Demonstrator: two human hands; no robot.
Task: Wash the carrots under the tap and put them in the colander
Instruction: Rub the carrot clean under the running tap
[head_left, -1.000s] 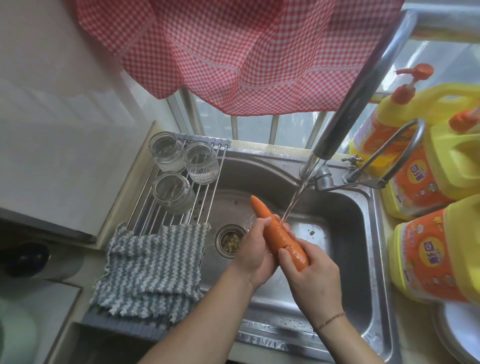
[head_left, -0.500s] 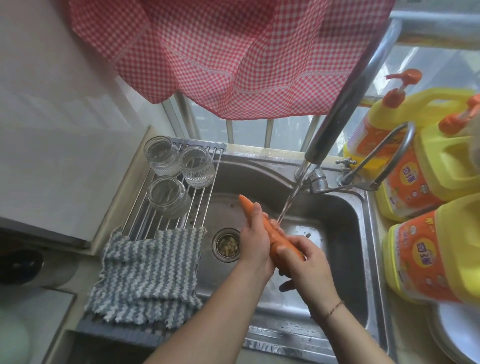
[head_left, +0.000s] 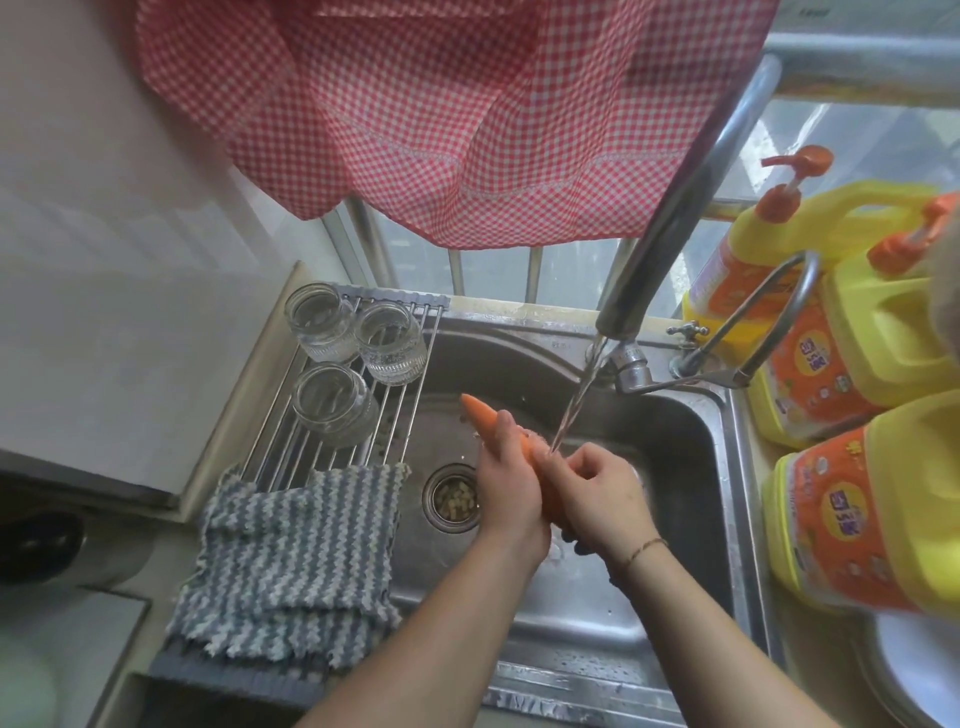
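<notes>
1. Carrot (head_left: 480, 417) lay over the sink (head_left: 691, 447), gripped by left hand (head_left: 506, 480) and right hand (head_left: 597, 493), just left of the tap stream (head_left: 574, 410).
2. Wet skin risked slipping toward the drain (head_left: 453, 498).
3. No colander was visible.

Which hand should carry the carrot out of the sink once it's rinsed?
Probably the left hand: its fingers lie along the carrot toward the exposed tip, while the right hand covers only the thick end under the water stream. No colander is visible, so direction is unknown.
</notes>
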